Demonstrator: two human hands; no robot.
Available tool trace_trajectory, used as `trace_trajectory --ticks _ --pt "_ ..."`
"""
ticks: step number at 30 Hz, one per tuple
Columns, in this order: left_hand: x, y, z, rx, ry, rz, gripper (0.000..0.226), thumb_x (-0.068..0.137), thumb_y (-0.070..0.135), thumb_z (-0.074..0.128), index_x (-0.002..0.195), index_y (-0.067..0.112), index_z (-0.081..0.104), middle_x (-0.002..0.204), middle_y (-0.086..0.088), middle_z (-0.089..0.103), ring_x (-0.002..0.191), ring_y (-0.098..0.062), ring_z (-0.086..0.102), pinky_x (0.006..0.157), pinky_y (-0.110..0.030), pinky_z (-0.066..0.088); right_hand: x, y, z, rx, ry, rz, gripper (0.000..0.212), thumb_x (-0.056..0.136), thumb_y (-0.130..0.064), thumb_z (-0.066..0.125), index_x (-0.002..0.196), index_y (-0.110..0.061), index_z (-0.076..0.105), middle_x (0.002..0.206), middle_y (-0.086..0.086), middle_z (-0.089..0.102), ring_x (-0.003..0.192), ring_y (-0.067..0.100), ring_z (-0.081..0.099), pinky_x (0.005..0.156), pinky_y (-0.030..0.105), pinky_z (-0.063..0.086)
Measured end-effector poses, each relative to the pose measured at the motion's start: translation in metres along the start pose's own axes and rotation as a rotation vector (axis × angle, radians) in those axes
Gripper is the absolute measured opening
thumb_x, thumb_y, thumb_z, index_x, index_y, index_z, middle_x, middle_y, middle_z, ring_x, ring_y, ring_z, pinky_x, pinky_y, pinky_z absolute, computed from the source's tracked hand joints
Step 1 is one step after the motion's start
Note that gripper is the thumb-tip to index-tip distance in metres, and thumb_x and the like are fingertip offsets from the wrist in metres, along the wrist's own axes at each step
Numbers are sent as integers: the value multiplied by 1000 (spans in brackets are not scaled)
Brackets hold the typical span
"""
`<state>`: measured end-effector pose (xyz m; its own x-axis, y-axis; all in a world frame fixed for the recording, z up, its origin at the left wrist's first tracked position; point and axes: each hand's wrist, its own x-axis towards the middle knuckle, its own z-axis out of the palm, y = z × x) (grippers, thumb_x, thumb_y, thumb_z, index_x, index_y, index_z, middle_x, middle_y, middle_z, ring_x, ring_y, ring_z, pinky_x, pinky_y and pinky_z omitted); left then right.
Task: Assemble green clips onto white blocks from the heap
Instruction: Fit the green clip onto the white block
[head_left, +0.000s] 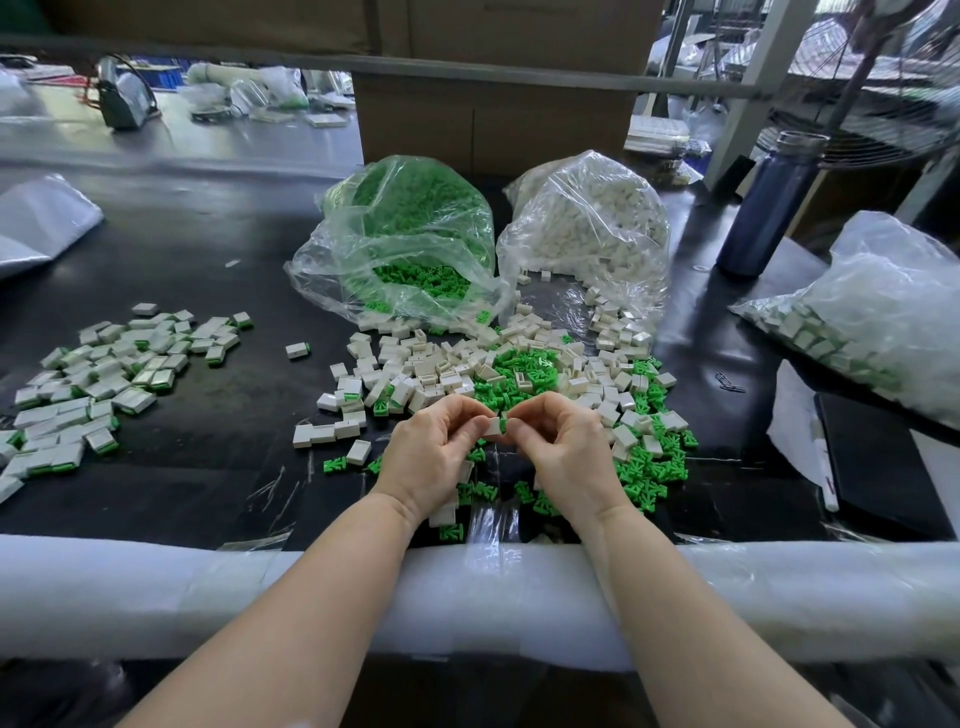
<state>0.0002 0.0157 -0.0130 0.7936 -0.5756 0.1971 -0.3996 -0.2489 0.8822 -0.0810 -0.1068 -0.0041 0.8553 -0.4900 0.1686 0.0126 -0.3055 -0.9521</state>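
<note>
Black tabletop (218, 249), cardboard boxes (493, 119) behind; both hands' fingers (470, 423) pinching white block (492, 427), apparently.

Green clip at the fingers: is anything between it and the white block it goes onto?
Nothing visible. The left hand holds the white block, and the right hand presses the green clip directly against its end.

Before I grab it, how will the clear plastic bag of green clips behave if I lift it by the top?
The clear plastic bag of green clips looks thin and crumpled, so probably floppy. Its mouth gapes toward the mixed heap, so clips would likely spill. Being well filled, it may sag.
</note>
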Motion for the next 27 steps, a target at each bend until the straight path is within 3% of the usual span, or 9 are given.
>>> trace_trajectory --ticks 4,8,17,23,27 --pt "0 1 0 -11 -2 -6 17 89 17 59 83 34 61 85 2 68 87 -17 64 87 -41 51 0 0 0 -27 -10 -8 12 85 -1 63 82 -12 61 82 13 69 80 23 69 74 37 58" --pt "0 0 0 -5 -33 -17 9 89 17 60 88 25 65 85 -6 69 85 -25 64 84 -44 51 -1 -1 0 -87 -17 -25 18 85 -1 63 83 -18 58 75 3 68 68 12 64 63 19 52" --pt "-1 1 0 -19 -36 -40 10 87 13 62 86 20 69 86 -7 70 88 -24 64 88 -43 49 0 -3 0 -58 -43 2 22 83 0 65 78 -19 55 67 -3 65 59 4 62 60 18 51" --pt "-1 0 0 2 -60 -31 11 87 14 62 84 23 69 86 -8 70 87 -27 63 86 -45 49 0 -2 0 6 -78 37 19 82 4 65 79 -13 56 70 6 67 63 11 66 66 26 57" --pt "-1 1 0 27 -74 -19 13 87 14 62 83 25 68 84 -11 69 85 -30 63 85 -44 49 0 -1 -1 27 -98 52 21 82 6 64 77 -13 56 69 6 65 62 9 66 66 24 56"
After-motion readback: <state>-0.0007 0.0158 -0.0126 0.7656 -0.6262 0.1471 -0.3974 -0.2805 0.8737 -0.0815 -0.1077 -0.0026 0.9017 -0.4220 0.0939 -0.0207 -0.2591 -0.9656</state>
